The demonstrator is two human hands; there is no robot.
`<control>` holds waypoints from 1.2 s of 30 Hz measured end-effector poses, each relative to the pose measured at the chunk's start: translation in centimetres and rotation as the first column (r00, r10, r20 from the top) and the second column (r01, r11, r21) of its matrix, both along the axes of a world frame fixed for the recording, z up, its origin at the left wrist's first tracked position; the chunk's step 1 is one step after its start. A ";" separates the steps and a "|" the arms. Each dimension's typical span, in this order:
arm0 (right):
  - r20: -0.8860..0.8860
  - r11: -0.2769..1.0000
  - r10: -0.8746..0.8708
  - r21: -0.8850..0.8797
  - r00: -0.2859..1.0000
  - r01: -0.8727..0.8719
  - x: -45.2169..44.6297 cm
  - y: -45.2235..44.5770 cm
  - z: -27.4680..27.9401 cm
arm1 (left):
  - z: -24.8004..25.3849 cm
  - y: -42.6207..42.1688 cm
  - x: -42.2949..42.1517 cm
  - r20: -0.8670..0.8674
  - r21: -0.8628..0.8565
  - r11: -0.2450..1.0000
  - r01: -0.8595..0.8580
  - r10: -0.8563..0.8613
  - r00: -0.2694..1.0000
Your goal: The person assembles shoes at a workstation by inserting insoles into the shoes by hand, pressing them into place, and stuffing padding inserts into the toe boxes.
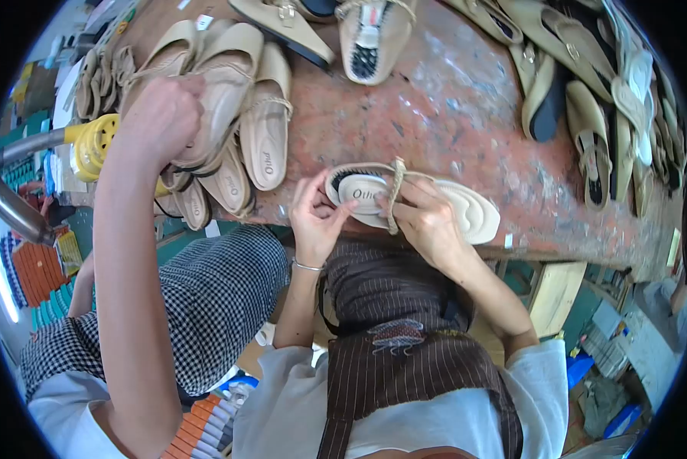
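Pinches the left end of a beige shoe (370,167) with the left hand (315,214), thumb against the lettered pad (364,193) inside. Grips the middle with the right hand (428,218), fingers bent together at the braided cord (395,191). Holds the shoe at the near edge of a worn red table (359,118), with a ridged sole piece (472,213) right of the cord. Has more shoes (267,153) to the left, near another person's hand (164,115).

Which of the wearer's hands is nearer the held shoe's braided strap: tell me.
Right: the right hand is at the braided strap, fingers against it; the left hand is apart from it, holding the shoe by its printed end.
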State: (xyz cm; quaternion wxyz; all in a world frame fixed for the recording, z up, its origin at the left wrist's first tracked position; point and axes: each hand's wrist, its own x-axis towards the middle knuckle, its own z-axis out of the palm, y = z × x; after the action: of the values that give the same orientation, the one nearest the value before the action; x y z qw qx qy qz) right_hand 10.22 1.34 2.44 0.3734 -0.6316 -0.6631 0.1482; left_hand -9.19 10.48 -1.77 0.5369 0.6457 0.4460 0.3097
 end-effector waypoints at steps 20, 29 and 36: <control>0.141 0.929 0.320 -0.242 0.937 -0.280 -0.6 2.6 -0.2 | 0.3 2.0 1.9 -0.103 -0.073 0.978 -0.194 0.186 0.977; 0.403 0.968 0.037 -0.242 0.915 0.068 -1.5 -0.8 1.0 | 1.7 2.9 2.6 -0.197 -0.153 0.973 -0.171 0.139 0.970; 0.066 0.952 -0.281 0.143 0.957 0.270 3.1 -1.1 0.2 | 3.5 -2.3 2.1 -0.239 -0.186 0.982 0.017 -0.062 0.969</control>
State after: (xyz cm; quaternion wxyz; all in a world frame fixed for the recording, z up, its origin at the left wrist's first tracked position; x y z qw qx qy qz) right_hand 13.32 0.23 2.65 0.4026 -0.6977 -0.5922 0.0230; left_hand -7.11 8.13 1.74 0.5411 0.6357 0.5219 0.1752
